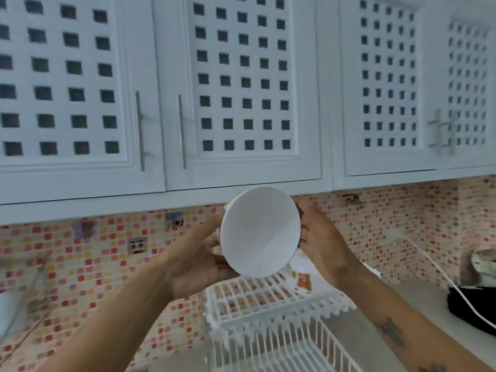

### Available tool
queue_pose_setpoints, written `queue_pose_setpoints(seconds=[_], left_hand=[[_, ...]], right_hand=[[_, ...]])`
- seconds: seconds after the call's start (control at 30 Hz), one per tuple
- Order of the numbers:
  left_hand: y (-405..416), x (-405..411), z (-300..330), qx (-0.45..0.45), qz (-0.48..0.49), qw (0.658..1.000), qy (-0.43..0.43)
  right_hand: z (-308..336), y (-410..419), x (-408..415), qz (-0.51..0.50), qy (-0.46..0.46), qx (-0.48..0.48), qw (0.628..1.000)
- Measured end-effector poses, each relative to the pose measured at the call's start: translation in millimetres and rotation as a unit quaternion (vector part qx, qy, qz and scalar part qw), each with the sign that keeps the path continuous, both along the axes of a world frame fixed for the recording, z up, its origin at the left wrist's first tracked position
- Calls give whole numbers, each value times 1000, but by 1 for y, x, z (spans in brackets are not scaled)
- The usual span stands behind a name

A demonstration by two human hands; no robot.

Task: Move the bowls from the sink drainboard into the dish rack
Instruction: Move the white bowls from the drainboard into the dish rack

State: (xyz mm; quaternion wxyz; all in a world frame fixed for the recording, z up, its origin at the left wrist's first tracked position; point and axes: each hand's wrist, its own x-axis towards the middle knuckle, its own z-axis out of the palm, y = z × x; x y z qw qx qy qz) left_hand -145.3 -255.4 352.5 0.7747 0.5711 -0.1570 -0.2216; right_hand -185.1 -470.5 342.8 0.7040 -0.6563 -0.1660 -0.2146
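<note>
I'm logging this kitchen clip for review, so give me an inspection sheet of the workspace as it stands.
Surface: pale countertop, partly in view.
Job's things: white bowl held tilted in the air, opening toward the camera; white wire dish rack below it, two tiers, a lace-edged cloth on its top tier.
Clutter: dark object at right, blurred.
Grippers: left hand and right hand both grip the bowl.
Cables: white cable crosses the counter.
Surroundings: white lattice cabinets, mosaic tile backsplash.

White lattice-front wall cabinets (241, 84) hang above a pink-and-red mosaic tile backsplash (88, 264) and pale countertop (418, 304).
</note>
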Motion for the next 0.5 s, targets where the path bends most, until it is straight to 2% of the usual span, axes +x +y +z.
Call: queue_pose_setpoints(seconds=[0.17, 0.33, 0.4, 0.5], left_hand=[[-91, 12, 3, 19, 66, 996, -52], [-154, 17, -10, 117, 128, 968, -179], [-171, 28, -20, 167, 176, 936, -255], [-188, 51, -36, 298, 242, 847, -368]], right_hand=[[13, -90, 22, -11, 70, -3, 997], [5, -139, 45, -18, 119, -92, 988], [2, -149, 54, -30, 131, -133, 982], [-7, -155, 80, -50, 148, -193, 969]])
